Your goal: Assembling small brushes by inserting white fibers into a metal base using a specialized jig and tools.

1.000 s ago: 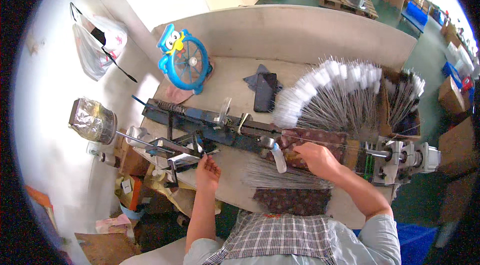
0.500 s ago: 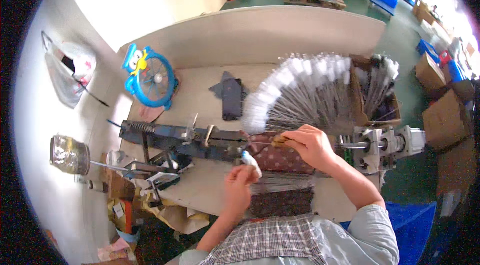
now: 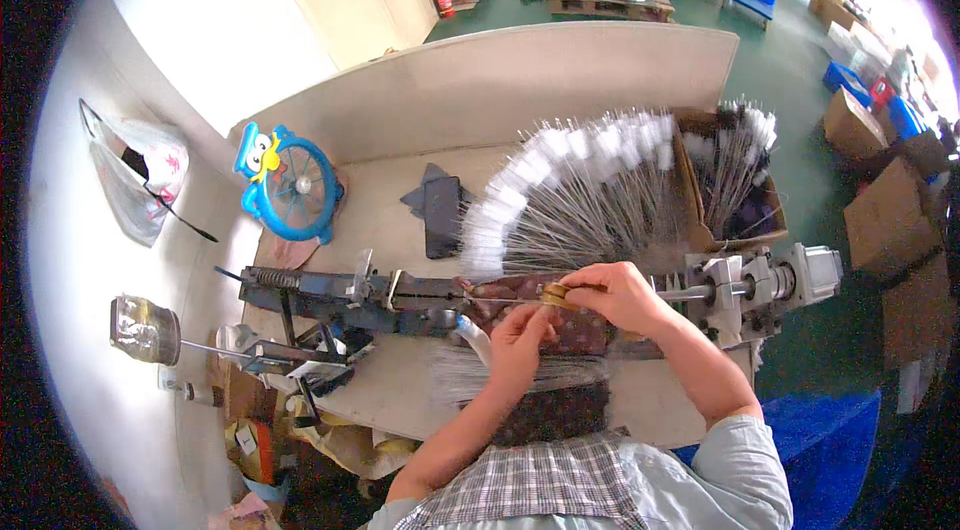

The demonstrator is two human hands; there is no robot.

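The right hand (image 3: 622, 296) pinches a small brass-coloured piece (image 3: 553, 294) between its fingers, on a thin rod (image 3: 500, 301) that runs leftward along the dark metal machine (image 3: 340, 292). The left hand (image 3: 520, 340) sits just below and left of it, fingers curled together at the rod (whether they grip it I cannot tell). Beyond the fingers, a fan of white-tipped wires (image 3: 570, 195) spreads over the counter (image 3: 380, 230). Right of the fingers stands a grey motor block (image 3: 770, 282). A loose bundle of plain wires (image 3: 470, 380) lies below the left fingers. A blue fan (image 3: 290, 185) stands far left.
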